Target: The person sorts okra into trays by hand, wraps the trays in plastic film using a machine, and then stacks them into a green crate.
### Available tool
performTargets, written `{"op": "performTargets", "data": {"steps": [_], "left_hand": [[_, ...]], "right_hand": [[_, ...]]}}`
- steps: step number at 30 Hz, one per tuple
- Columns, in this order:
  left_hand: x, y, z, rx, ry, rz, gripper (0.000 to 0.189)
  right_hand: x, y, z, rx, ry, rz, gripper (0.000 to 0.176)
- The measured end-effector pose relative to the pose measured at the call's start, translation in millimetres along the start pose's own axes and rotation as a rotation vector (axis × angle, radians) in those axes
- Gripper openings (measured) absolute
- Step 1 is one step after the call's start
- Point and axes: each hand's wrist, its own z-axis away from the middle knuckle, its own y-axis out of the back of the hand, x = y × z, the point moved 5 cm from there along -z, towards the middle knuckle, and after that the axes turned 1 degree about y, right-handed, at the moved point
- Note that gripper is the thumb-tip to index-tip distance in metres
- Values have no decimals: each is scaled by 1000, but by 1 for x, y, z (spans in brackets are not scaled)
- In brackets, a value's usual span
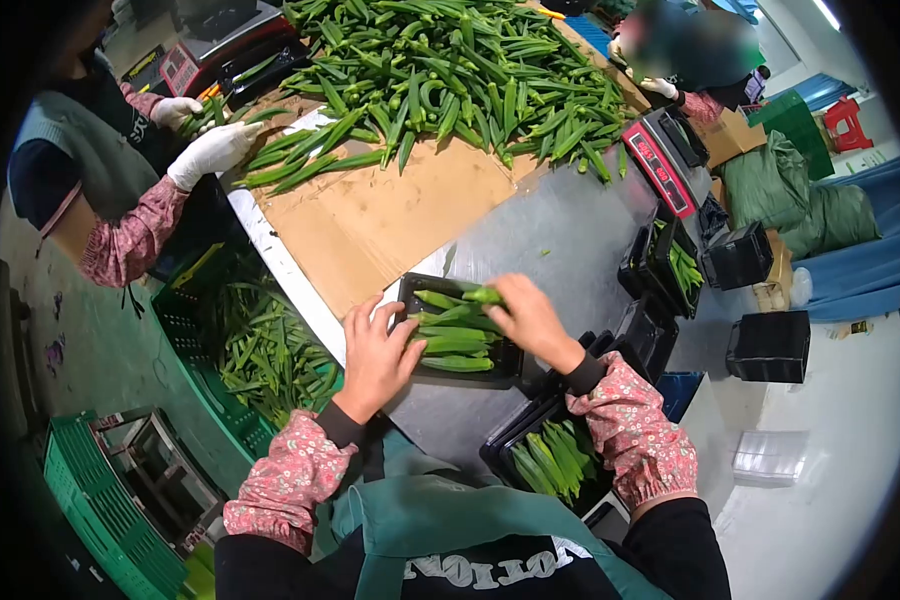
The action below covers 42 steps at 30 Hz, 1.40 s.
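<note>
In front of me a black tray (510, 365) lies on the metal table, with several green okra pods (455, 340) in a row inside it. My left hand (378, 350) is at the tray's left side, fingers apart, its tips by the stem ends of the okra. At the upper right of the tray, my right hand (532, 318) pinches an okra pod (482, 296) between thumb and fingers. Part of the tray's right side is hidden by that hand.
A large okra heap (450, 80) covers the table's far end on cardboard (370, 225). A red scale (660, 160) and black trays (665, 265) stand right. A filled tray (555, 460) is near me. Left are a green crate (185, 300) and a co-worker's gloved hands (215, 150).
</note>
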Motion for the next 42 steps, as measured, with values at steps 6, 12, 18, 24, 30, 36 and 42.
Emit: {"op": "performTargets", "data": {"steps": [6, 12, 18, 24, 30, 36, 42], "left_hand": [[7, -18, 3, -142, -137, -2, 24], [11, -23, -15, -81, -22, 21, 34], [-16, 9, 3, -2, 245, 184, 29], [-26, -23, 44, -214, 581, 356, 35], [-26, -56, 55, -373, 993, 1097, 39], [-34, -52, 62, -188, 974, 1194, 42], [-29, -47, 70, -190, 952, 1175, 42]], "right_hand": [[21, 29, -7, -95, -490, -451, 28], [5, 15, -1, -159, -394, -390, 29], [39, 36, 8, -21, -691, -775, 22], [26, 22, 18, -196, -754, -866, 24], [19, 22, 11, -210, -730, -934, 22], [28, 26, 15, -136, -654, -782, 19], [14, 6, 22, -206, -318, -376, 25]]}}
